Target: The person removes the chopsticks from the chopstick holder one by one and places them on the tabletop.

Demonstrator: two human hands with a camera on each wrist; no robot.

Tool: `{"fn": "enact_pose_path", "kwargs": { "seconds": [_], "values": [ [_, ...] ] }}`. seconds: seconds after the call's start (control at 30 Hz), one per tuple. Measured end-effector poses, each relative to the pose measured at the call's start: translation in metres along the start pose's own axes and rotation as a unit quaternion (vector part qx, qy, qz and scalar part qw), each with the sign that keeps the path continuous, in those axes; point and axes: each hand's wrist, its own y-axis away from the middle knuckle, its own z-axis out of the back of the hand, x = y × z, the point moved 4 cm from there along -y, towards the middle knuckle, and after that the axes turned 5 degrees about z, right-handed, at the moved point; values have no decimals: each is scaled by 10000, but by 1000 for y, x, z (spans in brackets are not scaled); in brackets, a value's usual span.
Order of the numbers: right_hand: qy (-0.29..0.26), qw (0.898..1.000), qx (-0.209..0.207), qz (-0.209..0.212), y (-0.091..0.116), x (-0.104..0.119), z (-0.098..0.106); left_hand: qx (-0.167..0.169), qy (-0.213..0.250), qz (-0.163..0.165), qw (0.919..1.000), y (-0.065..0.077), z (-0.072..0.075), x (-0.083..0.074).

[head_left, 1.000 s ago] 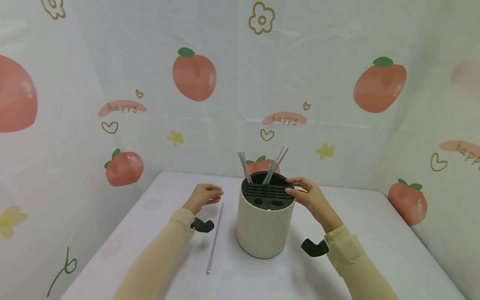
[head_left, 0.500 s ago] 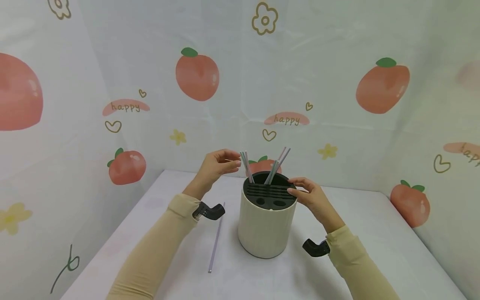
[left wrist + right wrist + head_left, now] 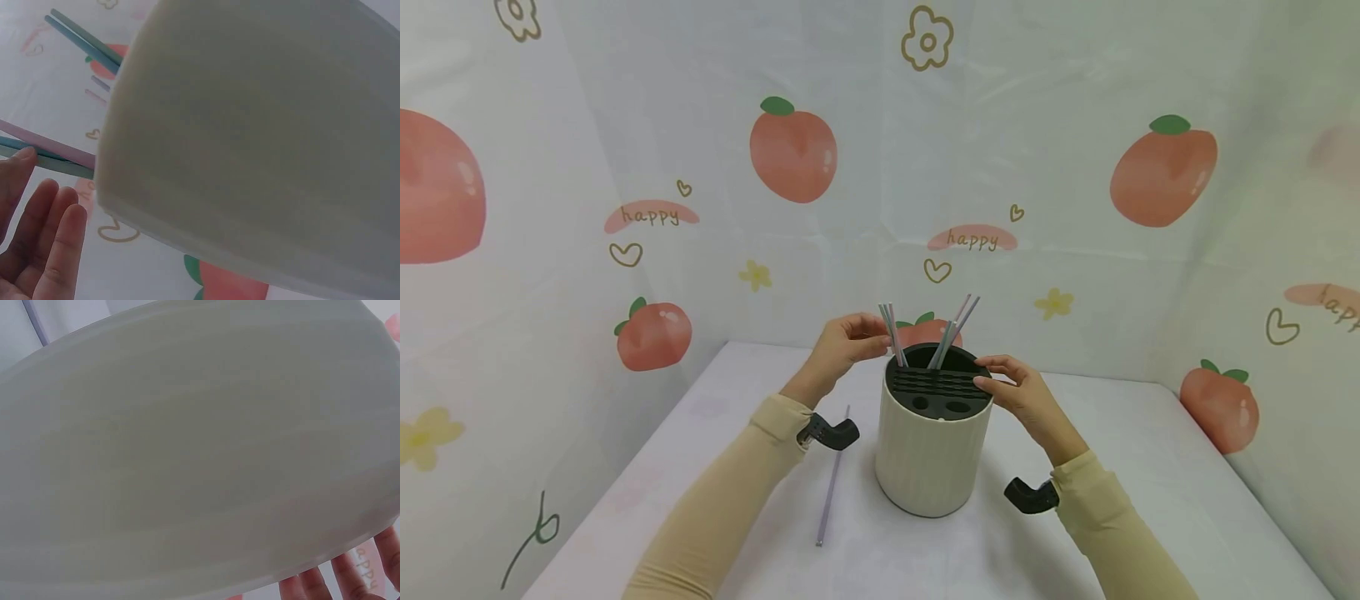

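Observation:
A cream ribbed utensil holder (image 3: 928, 467) with a black slotted insert (image 3: 934, 383) stands upright on the table. Pastel chopsticks lean in its rear opening, in a left bundle (image 3: 892, 333) and a right bundle (image 3: 951, 333). My left hand (image 3: 842, 350) is at the left bundle; in the left wrist view, the thumb (image 3: 24, 155) lies against pink, blue and green chopsticks (image 3: 59, 152) while the other visible fingers stay apart below. At the rim's right side, my right hand (image 3: 1018, 396) grips the holder, thumb over the top edge and fingers behind it.
A single lilac chopstick (image 3: 830, 500) lies on the white table (image 3: 775, 550) left of the holder, partly hidden by my left wrist camera (image 3: 831, 432). A fruit-printed cloth (image 3: 865, 150) hangs behind and at both sides.
My left hand has risen from the tabletop beside the lilac chopstick, then moved right and slightly down to the left bundle. My right hand keeps its place on the holder.

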Motion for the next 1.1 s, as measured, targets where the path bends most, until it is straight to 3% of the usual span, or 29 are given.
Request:
{"fn": "enact_pose_path", "kwargs": {
  "seconds": [0.3,0.6,0.7,0.83,1.1],
  "values": [
    [-84,10000,6,8,0,0,-1,45,-38,-62,10000,-1,-5,3],
    [-117,9999,-2,0,-1,-1,-2,-171,33,-501,9986,-4,-2,-8],
    [-128,9999,6,0,-1,0,-3,-327,172,-745,9965,-6,2,-24],
    [-166,9999,42,20,-2,-1,-3,-588,424,-1207,9900,-9,9,-58],
    [-26,10000,-6,-11,-1,-2,1,-1174,765,-2340,9621,-10,32,-134]
  ]
}}
